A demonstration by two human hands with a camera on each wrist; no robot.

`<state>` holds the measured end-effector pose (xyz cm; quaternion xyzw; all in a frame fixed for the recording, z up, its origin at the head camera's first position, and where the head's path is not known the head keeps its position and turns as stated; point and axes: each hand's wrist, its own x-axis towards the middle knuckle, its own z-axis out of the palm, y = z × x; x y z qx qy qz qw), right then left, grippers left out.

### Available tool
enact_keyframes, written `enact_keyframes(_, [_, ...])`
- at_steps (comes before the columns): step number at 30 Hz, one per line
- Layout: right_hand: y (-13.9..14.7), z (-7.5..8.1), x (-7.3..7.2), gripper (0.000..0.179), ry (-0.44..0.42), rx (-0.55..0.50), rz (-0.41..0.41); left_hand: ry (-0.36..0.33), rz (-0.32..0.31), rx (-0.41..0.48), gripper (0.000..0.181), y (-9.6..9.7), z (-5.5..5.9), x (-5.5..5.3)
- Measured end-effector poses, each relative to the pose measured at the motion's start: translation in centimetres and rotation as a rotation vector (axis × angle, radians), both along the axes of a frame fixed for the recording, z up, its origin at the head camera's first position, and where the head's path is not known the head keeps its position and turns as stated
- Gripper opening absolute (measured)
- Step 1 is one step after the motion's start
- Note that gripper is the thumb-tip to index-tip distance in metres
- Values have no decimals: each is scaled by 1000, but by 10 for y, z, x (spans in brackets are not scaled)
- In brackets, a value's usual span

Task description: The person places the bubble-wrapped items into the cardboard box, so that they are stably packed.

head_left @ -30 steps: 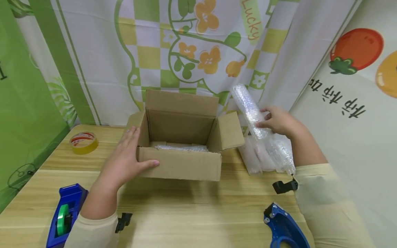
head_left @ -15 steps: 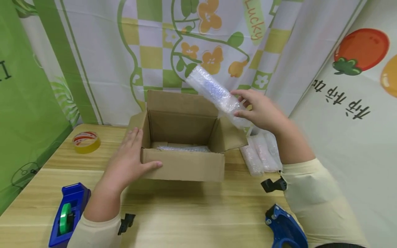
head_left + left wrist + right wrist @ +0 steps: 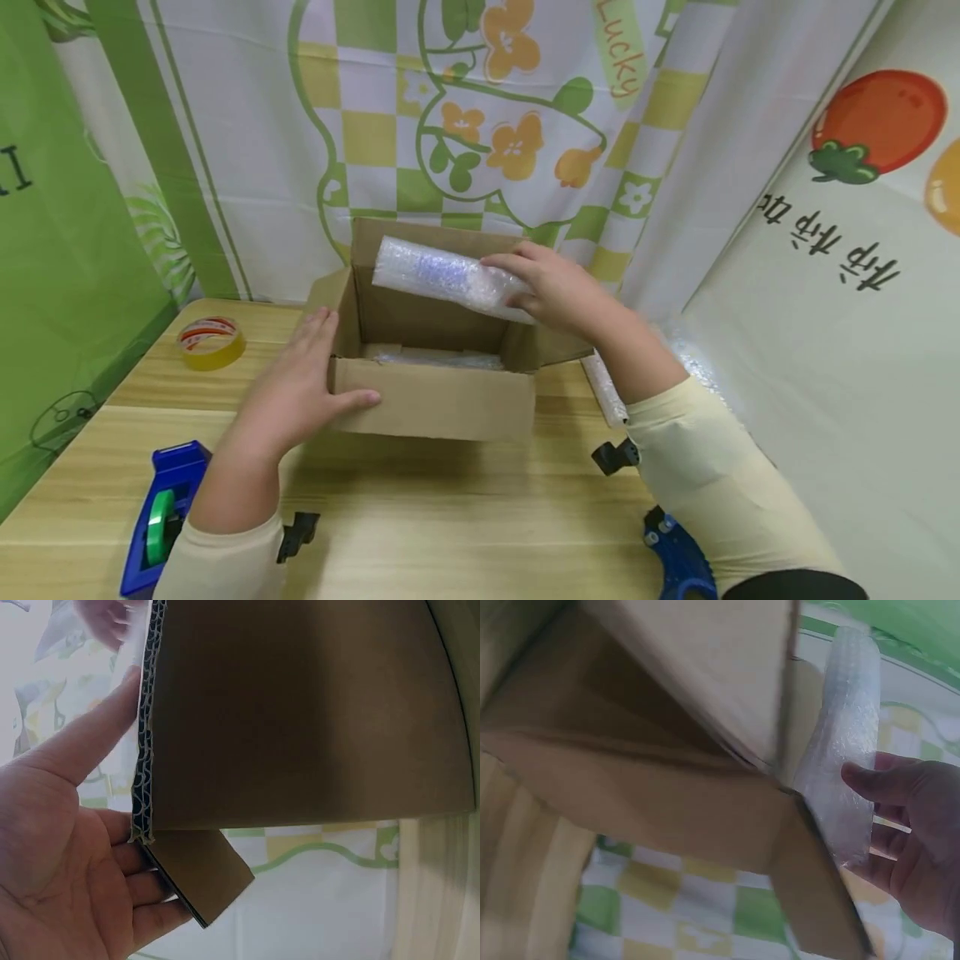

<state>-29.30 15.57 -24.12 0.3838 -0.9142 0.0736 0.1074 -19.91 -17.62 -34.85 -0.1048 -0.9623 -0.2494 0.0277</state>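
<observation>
My right hand (image 3: 558,292) pinches a bubble-wrapped roll-shaped bundle (image 3: 435,275) between thumb and fingers. The bundle has a bluish patch and hangs, slightly tilted, over the mouth of an open cardboard box (image 3: 438,400). In the right wrist view, the same bundle (image 3: 847,727) stands beside the box's flaps, with the thumb on its near side. My left hand (image 3: 296,392) rests on the box's left front corner. Its fingers lie along the side flap (image 3: 202,874), and the straight thumb touches the front. Inside the box lies some bubble wrap (image 3: 442,360); whatever is beneath it is hidden.
Another bubble-wrapped roll (image 3: 603,387) lies right of the box, partly behind my right arm. Yellow tape (image 3: 212,343) sits at the back left. A blue tape dispenser (image 3: 165,521) stands front left; a blue tape gun (image 3: 678,554) lies front right. A patterned curtain (image 3: 367,108) hangs behind.
My right hand has lifted the bubble-wrapped bundle from the pile on the right and carried it left over the box, turning it from steep to nearly level. My left hand stays at the corner.
</observation>
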Motion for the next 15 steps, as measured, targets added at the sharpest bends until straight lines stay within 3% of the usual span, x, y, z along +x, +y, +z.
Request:
enact_keyframes(10, [-16,-57,-19,57,72,89,30,-15,17,-18,125,4,3,5])
enact_keyframes(15, [-8,-67,-20,68,-10,24,-44,-12,21,-7,124,3,2,3])
